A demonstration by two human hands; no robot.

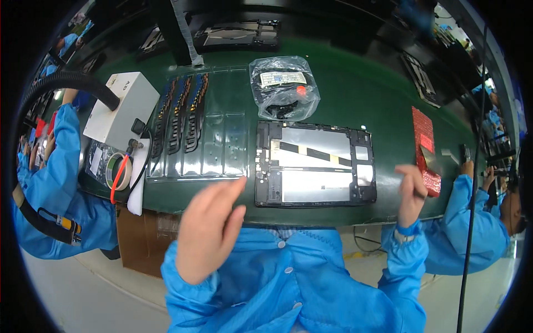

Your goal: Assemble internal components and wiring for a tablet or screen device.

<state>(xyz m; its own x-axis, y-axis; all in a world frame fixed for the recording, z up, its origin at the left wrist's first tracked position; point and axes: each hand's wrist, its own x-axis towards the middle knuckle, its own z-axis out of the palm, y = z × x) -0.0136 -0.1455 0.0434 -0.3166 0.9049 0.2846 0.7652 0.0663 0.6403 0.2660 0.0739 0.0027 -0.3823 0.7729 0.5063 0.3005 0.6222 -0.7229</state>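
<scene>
A black tablet frame (315, 164) with a silver inner plate lies flat on the green belt (355, 94) in front of me. My left hand (208, 227) hovers at the near edge, just left of the frame, fingers together and slightly curled, holding nothing. My right hand (411, 191) is raised to the right of the frame, fingers loosely apart, empty as far as I can see. Both wear blue sleeves.
A clear tray (222, 144) with dark flex parts lies left of the frame. A clear bag of parts (283, 89) sits behind it. A white box (119, 108), tape roll (118, 171) and red sheet (425, 147) are nearby. Other people in blue work on both sides.
</scene>
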